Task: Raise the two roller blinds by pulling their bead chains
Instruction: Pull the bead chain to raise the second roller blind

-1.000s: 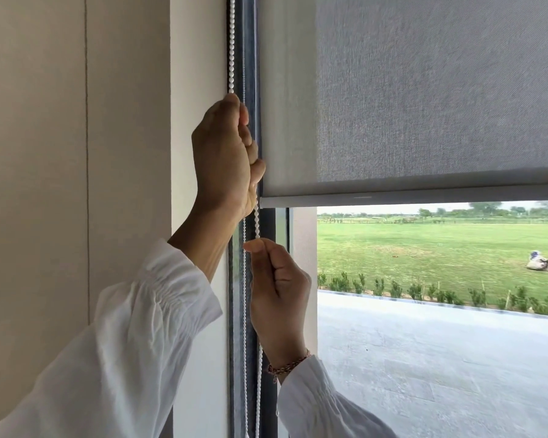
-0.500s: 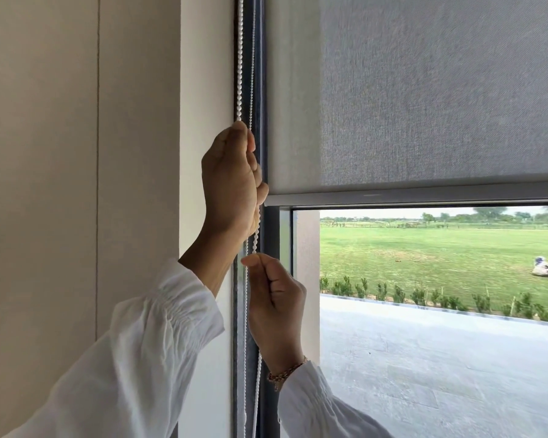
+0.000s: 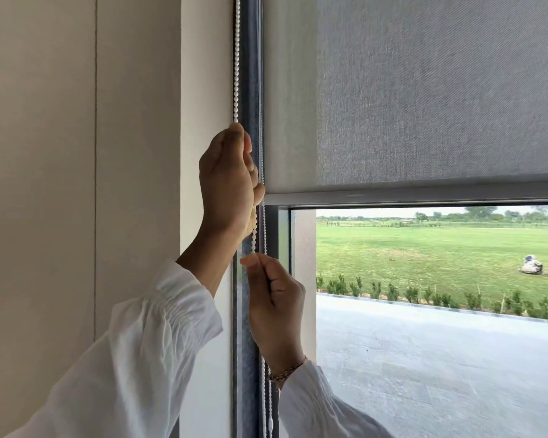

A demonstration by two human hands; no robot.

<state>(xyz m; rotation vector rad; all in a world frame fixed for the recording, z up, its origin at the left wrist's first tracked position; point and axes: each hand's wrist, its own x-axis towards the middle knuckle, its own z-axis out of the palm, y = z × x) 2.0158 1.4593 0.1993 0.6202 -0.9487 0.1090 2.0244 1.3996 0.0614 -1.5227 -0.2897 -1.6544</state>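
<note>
A grey roller blind (image 3: 424,90) covers the upper part of the window, and its bottom bar (image 3: 424,194) hangs about halfway down the glass. A white bead chain (image 3: 235,58) runs down the dark window frame at the blind's left edge. My left hand (image 3: 227,184) is closed around the chain beside the bottom bar's left end. Just below it, my right hand (image 3: 274,305) pinches the same chain between thumb and fingers. A second strand of the chain hangs behind both hands. Only one blind is in view.
A beige wall panel (image 3: 76,184) fills the left side, next to a white reveal (image 3: 203,74). Through the glass lie a paved terrace (image 3: 440,358), a low hedge and a green field.
My left hand has slid down the chain toward my right hand, which has stayed at about the same place on the frame. The view has shifted a little.
</note>
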